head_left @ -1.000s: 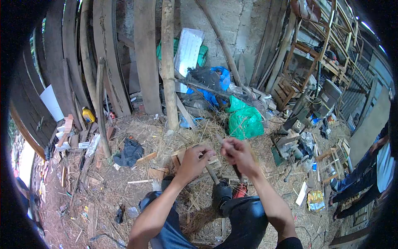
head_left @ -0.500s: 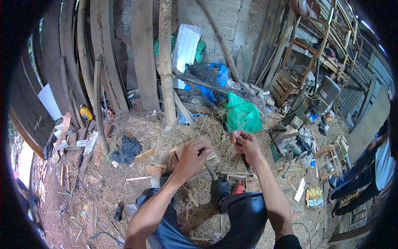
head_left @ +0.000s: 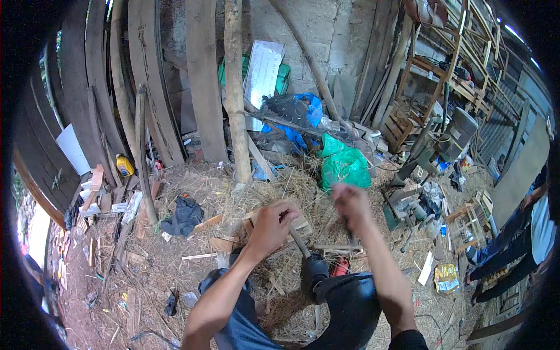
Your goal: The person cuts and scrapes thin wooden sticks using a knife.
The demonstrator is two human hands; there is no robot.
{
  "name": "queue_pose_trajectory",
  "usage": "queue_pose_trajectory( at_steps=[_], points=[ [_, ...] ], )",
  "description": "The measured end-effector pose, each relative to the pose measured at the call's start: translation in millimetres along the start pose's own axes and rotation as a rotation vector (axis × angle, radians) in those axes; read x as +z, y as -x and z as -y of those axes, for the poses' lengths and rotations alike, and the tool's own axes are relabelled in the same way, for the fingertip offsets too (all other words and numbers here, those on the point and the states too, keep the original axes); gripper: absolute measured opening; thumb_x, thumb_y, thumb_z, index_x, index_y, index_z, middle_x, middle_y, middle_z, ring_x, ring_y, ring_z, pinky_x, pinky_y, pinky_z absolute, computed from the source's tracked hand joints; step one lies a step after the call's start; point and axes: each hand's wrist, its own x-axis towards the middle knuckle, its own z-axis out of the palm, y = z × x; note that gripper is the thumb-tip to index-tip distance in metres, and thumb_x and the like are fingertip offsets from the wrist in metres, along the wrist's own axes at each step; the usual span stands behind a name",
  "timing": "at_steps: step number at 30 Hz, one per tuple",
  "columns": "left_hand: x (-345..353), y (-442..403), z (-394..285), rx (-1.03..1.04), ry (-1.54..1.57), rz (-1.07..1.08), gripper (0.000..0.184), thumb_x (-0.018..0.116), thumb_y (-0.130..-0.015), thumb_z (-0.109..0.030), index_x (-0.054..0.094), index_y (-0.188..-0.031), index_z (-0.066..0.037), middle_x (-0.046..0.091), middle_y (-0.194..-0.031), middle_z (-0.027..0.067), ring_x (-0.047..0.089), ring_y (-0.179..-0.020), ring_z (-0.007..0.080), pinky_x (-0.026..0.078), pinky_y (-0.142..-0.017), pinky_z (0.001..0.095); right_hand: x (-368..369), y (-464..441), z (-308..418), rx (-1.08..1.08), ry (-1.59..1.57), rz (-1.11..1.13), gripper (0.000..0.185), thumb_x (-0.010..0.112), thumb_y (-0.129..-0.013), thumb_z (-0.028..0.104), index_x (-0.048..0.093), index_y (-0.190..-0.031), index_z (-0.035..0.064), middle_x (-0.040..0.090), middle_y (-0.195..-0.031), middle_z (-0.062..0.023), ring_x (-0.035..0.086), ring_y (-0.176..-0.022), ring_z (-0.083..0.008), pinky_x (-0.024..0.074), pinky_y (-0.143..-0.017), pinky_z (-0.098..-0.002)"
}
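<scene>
My left hand [head_left: 273, 226] is held over the straw-covered ground, its fingers curled and pressed together near the upper end of a wooden handle [head_left: 300, 242]; anything inside them is too small to make out. To the right, my right hand [head_left: 353, 207] is closed and smeared by motion, just below the green plastic bag [head_left: 345, 166]. A dark, thin object [head_left: 350, 233] shows under its fingers, too blurred to name. The handle slants down to a black cylindrical thing [head_left: 314, 269] between my knees. A red object [head_left: 340, 267] lies beside it.
A wooden post [head_left: 236, 87] stands ahead. Black plastic [head_left: 184, 217] and wood scraps lie on the left. A metal machine [head_left: 434, 154] and a wooden frame [head_left: 469, 224] stand on the right, near a person's legs [head_left: 507, 256]. A yellow bottle [head_left: 124, 165] is at the left wall.
My right hand has risen and come down again between the frames, and a pale thin piece visible at its fingertips earlier is now lost in blur. My left hand has barely moved.
</scene>
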Motion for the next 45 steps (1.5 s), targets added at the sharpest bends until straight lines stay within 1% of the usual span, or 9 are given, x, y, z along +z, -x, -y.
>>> queue_pose_trajectory(
  at_steps=[2, 10, 13, 15, 23, 29, 35, 43, 45],
  points=[
    [0.0, 3.7, 5.0, 0.006, -0.024, 0.001, 0.008, 0.061, -0.082, -0.004, 0.063, -0.088, 0.001, 0.061, -0.08, 0.0141, 0.059, -0.071, 0.0281, 0.045, -0.064, 0.0334, -34.4, -13.4, 6.4, 0.01, -0.213, -0.168, 0.015, 0.056, -0.091, 0.015, 0.06, -0.098, 0.0028, 0.055, -0.072, 0.0028, 0.035, -0.046, -0.0035, 0.0258, -0.04, -0.02],
    [0.3, 0.9, 16.3, -0.059, 0.035, -0.071, 0.016, 0.061, -0.086, -0.016, 0.067, -0.09, -0.001, 0.065, -0.082, 0.0109, 0.059, -0.069, 0.0186, 0.044, -0.062, 0.0301, -8.9, 7.4, 3.5, -0.024, -0.225, -0.151, 0.018, 0.056, -0.092, 0.018, 0.058, -0.102, 0.0032, 0.058, -0.075, 0.0001, 0.036, -0.046, -0.003, 0.0259, -0.04, -0.0192],
    [0.3, 0.3, 12.5, -0.093, 0.018, -0.063, 0.018, 0.06, -0.087, -0.017, 0.067, -0.09, -0.001, 0.065, -0.081, 0.0104, 0.059, -0.07, 0.0174, 0.045, -0.063, 0.0297, 30.5, 22.4, 11.8, -0.003, -0.163, -0.072, 0.021, 0.057, -0.092, 0.02, 0.058, -0.106, 0.0036, 0.059, -0.075, 0.0003, 0.038, -0.047, -0.0024, 0.0277, -0.041, -0.0189],
    [2.8, 0.1, 12.4, -0.083, 0.023, -0.045, 0.018, 0.059, -0.088, -0.017, 0.067, -0.091, -0.001, 0.065, -0.08, 0.0103, 0.059, -0.07, 0.0172, 0.045, -0.064, 0.0298, 54.8, 32.9, 18.0, 0.061, -0.062, 0.213, 0.016, 0.054, -0.094, 0.019, 0.058, -0.099, 0.0037, 0.057, -0.073, 0.0004, 0.037, -0.047, -0.0033, 0.0272, -0.042, -0.0189],
    [7.4, 2.4, 14.0, -0.032, 0.054, 0.009, 0.015, 0.06, -0.087, -0.013, 0.066, -0.092, 0.0, 0.064, -0.078, 0.0096, 0.058, -0.071, 0.0144, 0.046, -0.065, 0.0281, 27.0, 12.5, 9.4, 0.103, -0.193, 0.12, 0.018, 0.057, -0.092, 0.022, 0.059, -0.092, 0.0039, 0.058, -0.075, 0.002, 0.036, -0.048, -0.003, 0.0261, -0.042, -0.0193],
    [7.1, 1.6, 11.7, -0.097, 0.141, -0.027, 0.015, 0.059, -0.087, -0.013, 0.066, -0.089, 0.0, 0.065, -0.078, 0.0098, 0.059, -0.069, 0.0172, 0.045, -0.065, 0.0293, 50.6, 29.3, 9.0, 0.162, -0.183, 0.282, 0.016, 0.053, -0.094, 0.018, 0.057, -0.097, 0.0037, 0.059, -0.076, -0.0003, 0.035, -0.048, -0.0041, 0.0244, -0.042, -0.0199],
    [1.7, 8.3, 12.0, -0.112, 0.227, 0.046, 0.016, 0.059, -0.088, -0.015, 0.066, -0.09, -0.001, 0.064, -0.076, 0.0075, 0.057, -0.068, 0.015, 0.045, -0.063, 0.0286, 11.0, 9.5, 10.9, 0.056, -0.348, 0.004, 0.017, 0.053, -0.094, 0.02, 0.058, -0.098, 0.0034, 0.058, -0.075, 0.0007, 0.035, -0.048, -0.0033, 0.0234, -0.042, -0.0197],
    [1.0, 3.3, 11.0, -0.117, 0.176, 0.136, 0.021, 0.059, -0.089, -0.02, 0.067, -0.092, -0.001, 0.064, -0.081, 0.0046, 0.055, -0.074, 0.0099, 0.045, -0.067, 0.026, 24.7, 15.3, 12.2, 0.085, -0.21, 0.181, 0.015, 0.057, -0.092, 0.02, 0.06, -0.094, 0.0051, 0.059, -0.077, 0.0019, 0.037, -0.05, -0.0026, 0.0262, -0.043, -0.0186],
    [-1.5, 4.3, 12.8, -0.08, 0.182, 0.12, 0.021, 0.06, -0.089, -0.021, 0.067, -0.092, -0.001, 0.064, -0.081, 0.0043, 0.055, -0.074, 0.0096, 0.045, -0.068, 0.026, 14.4, 11.2, 11.7, 0.078, -0.264, 0.069, 0.016, 0.057, -0.092, 0.021, 0.059, -0.092, 0.0048, 0.057, -0.074, 0.003, 0.038, -0.05, -0.0028, 0.0265, -0.042, -0.0188]
  ],
)
